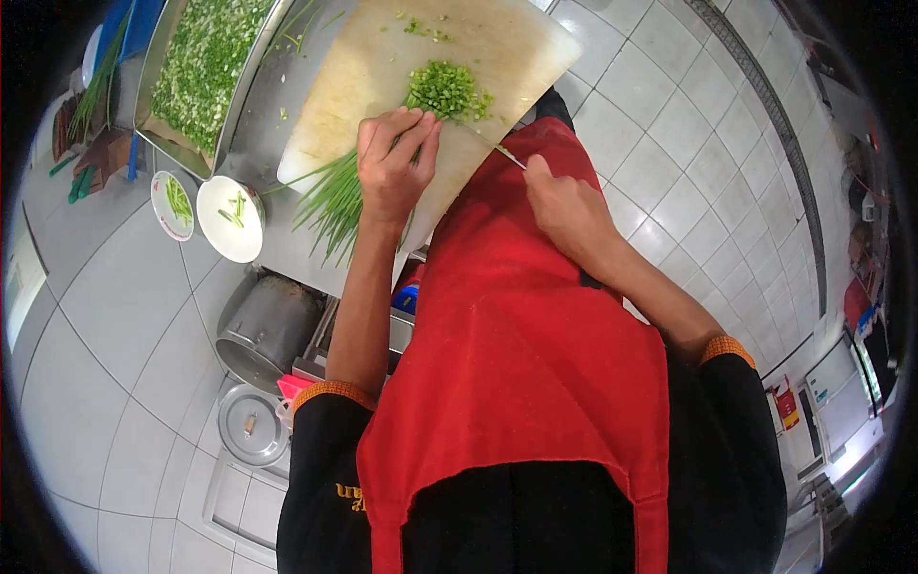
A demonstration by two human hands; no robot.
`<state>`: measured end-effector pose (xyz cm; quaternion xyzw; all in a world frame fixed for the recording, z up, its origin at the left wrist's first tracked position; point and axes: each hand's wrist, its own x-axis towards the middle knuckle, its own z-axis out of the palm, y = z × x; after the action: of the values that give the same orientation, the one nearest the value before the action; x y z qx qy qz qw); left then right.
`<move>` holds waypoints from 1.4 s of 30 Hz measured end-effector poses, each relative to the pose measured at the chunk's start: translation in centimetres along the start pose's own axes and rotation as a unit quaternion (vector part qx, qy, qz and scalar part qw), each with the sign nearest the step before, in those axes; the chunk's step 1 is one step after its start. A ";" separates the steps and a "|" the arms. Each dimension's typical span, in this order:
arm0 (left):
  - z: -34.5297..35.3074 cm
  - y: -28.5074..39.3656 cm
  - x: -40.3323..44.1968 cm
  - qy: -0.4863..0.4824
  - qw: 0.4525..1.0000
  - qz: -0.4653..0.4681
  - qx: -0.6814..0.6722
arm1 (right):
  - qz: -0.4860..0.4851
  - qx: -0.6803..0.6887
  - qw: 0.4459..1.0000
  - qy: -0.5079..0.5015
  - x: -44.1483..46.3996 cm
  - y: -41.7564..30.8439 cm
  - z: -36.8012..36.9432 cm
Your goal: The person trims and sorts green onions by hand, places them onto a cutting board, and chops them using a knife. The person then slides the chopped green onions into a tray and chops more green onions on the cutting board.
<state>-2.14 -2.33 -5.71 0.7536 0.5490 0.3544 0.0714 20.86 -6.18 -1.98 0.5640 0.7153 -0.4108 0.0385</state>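
Note:
My left hand (397, 165) is closed on a bundle of green onions (337, 199), pressing it to the white cutting board (330, 86). The long green stalks fan out below and left of that hand. My right hand (566, 206) grips a knife (499, 150) at the board's right edge. Its thin blade points toward the left hand's fingertips, and bits of green cling to it; the handle is mostly hidden in my fingers. A mound of chopped green onions (443, 90) lies just beyond the fingertips, with smaller scraps farther up the board.
Left of the board, a metal tray (251, 81) holds many chopped green onions. Two white bowls, one (229, 247) beside the other (161, 206), contain green pieces. Below stand a large metal pot (273, 320) and a round lid (251, 430). Tiled floor (688, 124) extends to the right.

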 end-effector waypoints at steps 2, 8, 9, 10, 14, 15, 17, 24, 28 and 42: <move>-0.2 0.0 0.0 -0.001 1.000 0.004 0.015 | 0.003 0.008 1.000 -0.004 -0.5 0.0 -0.4; 0.1 -0.3 -0.3 0.031 0.999 0.005 -0.012 | -0.016 0.018 1.000 0.006 0.0 -2.0 -1.4; 0.1 -0.4 -0.5 0.031 0.999 0.003 -0.012 | -0.044 0.004 0.998 0.039 0.4 -2.1 -0.9; 0.2 -0.4 -0.5 0.033 0.999 0.005 -0.014 | -0.071 -0.010 0.995 0.072 0.9 -2.1 -0.6; 0.3 -0.6 -0.5 0.030 0.999 0.003 -0.028 | -0.087 -0.014 0.993 0.074 2.5 -2.1 -0.6; 0.2 -0.5 -0.5 0.030 0.999 0.003 -0.028 | -0.072 -0.018 0.996 0.051 2.9 -2.6 -1.1; 0.2 -0.4 -0.4 0.021 1.000 -0.010 -0.020 | -0.054 -0.020 0.998 0.028 3.8 -3.2 -1.1; 0.4 -0.5 -0.3 0.018 1.000 0.007 0.007 | -0.029 0.001 0.999 0.036 4.3 -3.8 -0.3; 0.2 -0.5 -0.5 0.012 1.000 0.001 0.003 | 0.007 0.002 1.000 -0.003 1.5 -1.3 0.9; -0.2 -0.4 -0.5 0.019 1.000 -0.001 -0.006 | -0.054 0.014 0.998 0.035 2.1 -2.5 -0.6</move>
<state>-2.64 -2.61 -6.02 0.7454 0.5491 0.3720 0.0659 18.22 -4.24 -1.33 0.5393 0.7398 -0.4020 -0.0166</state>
